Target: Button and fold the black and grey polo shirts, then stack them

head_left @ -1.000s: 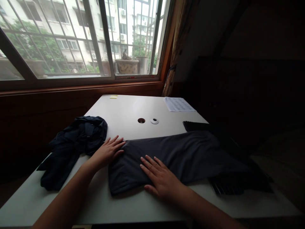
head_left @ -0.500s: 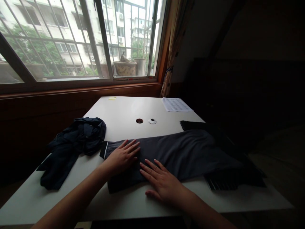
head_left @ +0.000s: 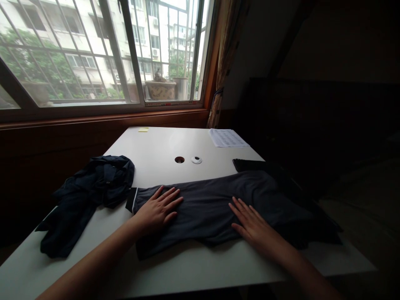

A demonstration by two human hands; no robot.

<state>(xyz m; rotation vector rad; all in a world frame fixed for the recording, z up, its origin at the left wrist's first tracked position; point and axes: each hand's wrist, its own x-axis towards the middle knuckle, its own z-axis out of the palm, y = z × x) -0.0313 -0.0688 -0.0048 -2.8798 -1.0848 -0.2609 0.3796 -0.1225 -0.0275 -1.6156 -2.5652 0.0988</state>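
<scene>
A dark grey garment lies folded lengthwise across the white table, its right end fading into shadow. At its left end shows a black band with a white stripe. My left hand rests flat on the garment near that band, fingers spread. Farther right, my right hand lies palm down on the same cloth with its fingers stretched out. Neither hand grips anything. Left of the garment sits a crumpled dark navy garment, one part of it trailing toward the table's left edge.
The white table has a round cable hole with a white ring cover beside it. Printed papers and a yellow sticky note lie at the far side. A black object shows behind the grey garment. A barred window stands beyond.
My left hand moved right onto the cloth, and the striped band came into view at the left end. My right hand slid right along the garment. The view shifted slightly.
</scene>
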